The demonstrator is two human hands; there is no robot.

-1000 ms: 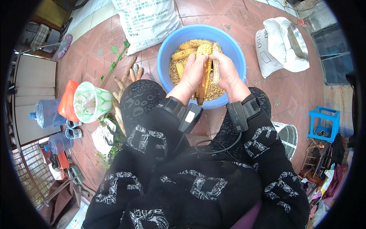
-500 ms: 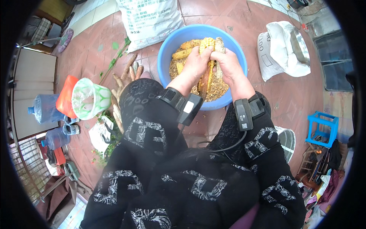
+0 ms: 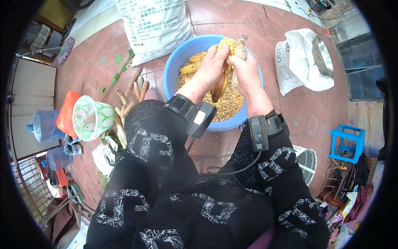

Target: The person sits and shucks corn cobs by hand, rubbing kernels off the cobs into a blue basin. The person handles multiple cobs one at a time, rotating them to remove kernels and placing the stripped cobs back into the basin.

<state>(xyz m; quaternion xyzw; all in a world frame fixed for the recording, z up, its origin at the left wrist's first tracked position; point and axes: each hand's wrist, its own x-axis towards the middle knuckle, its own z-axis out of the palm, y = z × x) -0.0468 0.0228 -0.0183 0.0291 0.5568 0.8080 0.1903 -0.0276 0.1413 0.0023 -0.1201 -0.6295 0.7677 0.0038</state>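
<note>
Over the blue basin (image 3: 169, 79), my left hand (image 3: 210, 69) is closed round a yellow ear of corn (image 3: 226, 43). A mostly stripped, pale corncob (image 3: 240, 50) is gripped in my right hand (image 3: 247, 75), pressed side by side against the yellow ear. My thumbs lie close together on top, and the fingers underneath are partly hidden. The lower end of an ear, reddish and partly bare, shows below my hands. Loose corn kernels (image 3: 222, 108) cover the basin's bottom, and whole yellow ears (image 3: 190, 68) lie along its left side.
Stripped cobs (image 3: 132, 85) are piled left of the basin, by my foot. A large printed white sack (image 3: 155, 29) stands behind it, and an open white sack (image 3: 286, 66) to the right. At far left is a green-white bucket (image 3: 93, 118); at far right, a blue stool (image 3: 347, 143).
The view has shifted slightly. My hands have moved a little farther from me over the basin, still gripping the ear and the cob, which are tilted a bit differently.
</note>
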